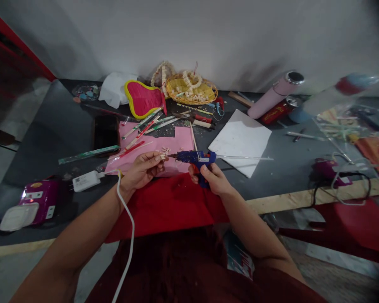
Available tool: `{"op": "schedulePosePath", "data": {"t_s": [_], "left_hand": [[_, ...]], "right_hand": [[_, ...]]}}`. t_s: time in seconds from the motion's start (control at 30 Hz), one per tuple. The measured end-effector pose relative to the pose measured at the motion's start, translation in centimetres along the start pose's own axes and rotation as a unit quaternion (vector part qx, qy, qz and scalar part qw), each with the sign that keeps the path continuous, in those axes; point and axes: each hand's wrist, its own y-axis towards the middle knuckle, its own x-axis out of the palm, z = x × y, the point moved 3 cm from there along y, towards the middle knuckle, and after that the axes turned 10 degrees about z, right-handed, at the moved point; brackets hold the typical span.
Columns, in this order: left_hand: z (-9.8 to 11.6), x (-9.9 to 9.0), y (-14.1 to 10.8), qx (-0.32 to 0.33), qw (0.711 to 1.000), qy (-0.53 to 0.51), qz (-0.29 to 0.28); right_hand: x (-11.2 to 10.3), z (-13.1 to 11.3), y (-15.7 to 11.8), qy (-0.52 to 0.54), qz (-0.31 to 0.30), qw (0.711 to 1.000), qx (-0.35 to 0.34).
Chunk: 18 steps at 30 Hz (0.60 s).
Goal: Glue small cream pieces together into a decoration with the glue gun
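My right hand (212, 176) is wrapped around the handle of a blue hot glue gun (192, 157), which lies level with its nozzle pointing left. A long clear glue stick (244, 158) sticks out of its back end. My left hand (148, 167) pinches a small pale piece (165, 152) with short prongs; what it is made of is too small to tell. The nozzle tip is at this piece, touching it or very close. Beneath both hands are a pink sheet (180, 145) and a red cloth (170, 206) at the table edge.
Behind the hands are a yellow wicker basket (192, 100), a pink heart-shaped item (144, 99) and several wrapped sticks. A white sheet (240, 141), pink flask (276, 94) and red can (279, 110) stand right. A white charger (86, 181) with its cable and a purple box (39, 200) are left.
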Motion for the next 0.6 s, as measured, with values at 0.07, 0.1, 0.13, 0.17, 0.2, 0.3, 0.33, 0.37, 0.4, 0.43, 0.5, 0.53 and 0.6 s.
{"op": "schedulePosePath", "data": {"t_s": [0.07,0.1,0.13,0.17,0.2,0.3,0.33,0.37,0.4,0.43,0.5,0.53,0.6], "left_hand": [[-0.04,0.01,0.01,-0.003,1.0,0.0,-0.001],[-0.08,-0.01,0.02,-0.004,1.0,0.0,-0.003],[-0.14,-0.04,0.04,-0.005,1.0,0.001,-0.004],[-0.21,-0.09,0.06,-0.006,1.0,0.002,-0.006],[-0.28,-0.15,0.08,-0.007,1.0,0.003,-0.008],[-0.4,-0.31,0.17,-0.006,1.0,0.007,-0.012],[-0.4,-0.34,0.19,-0.005,1.0,0.007,-0.013],[-0.39,-0.35,0.2,-0.005,1.0,0.006,-0.013],[-0.37,-0.35,0.21,-0.006,1.0,0.006,-0.013],[-0.34,-0.33,0.2,-0.007,1.0,0.005,-0.012],[-0.28,-0.28,0.18,-0.01,1.0,0.003,-0.008],[-0.26,-0.25,0.16,-0.012,1.0,0.002,-0.006],[-0.23,-0.19,0.13,-0.011,1.0,0.0,-0.006]], "right_hand": [[0.14,-0.05,-0.05,-0.002,-0.014,1.0,-0.009],[0.23,-0.08,-0.05,-0.002,-0.02,1.0,-0.012],[0.31,-0.1,-0.05,-0.001,-0.025,1.0,-0.015],[0.37,-0.1,-0.04,-0.001,-0.027,1.0,-0.017],[0.4,-0.09,-0.02,-0.001,-0.026,1.0,-0.017],[0.41,0.04,0.01,-0.006,-0.021,1.0,-0.009],[0.39,0.1,0.01,-0.007,-0.02,1.0,-0.005],[0.38,0.15,0.01,-0.006,-0.02,1.0,-0.002],[0.37,0.19,0.0,-0.003,-0.02,1.0,0.0],[0.37,0.23,-0.01,0.0,-0.021,1.0,0.001],[0.38,0.28,-0.04,0.009,-0.022,1.0,0.001],[0.38,0.3,-0.05,0.012,-0.023,1.0,0.0],[0.38,0.36,-0.07,0.013,-0.024,1.0,0.0]]}}
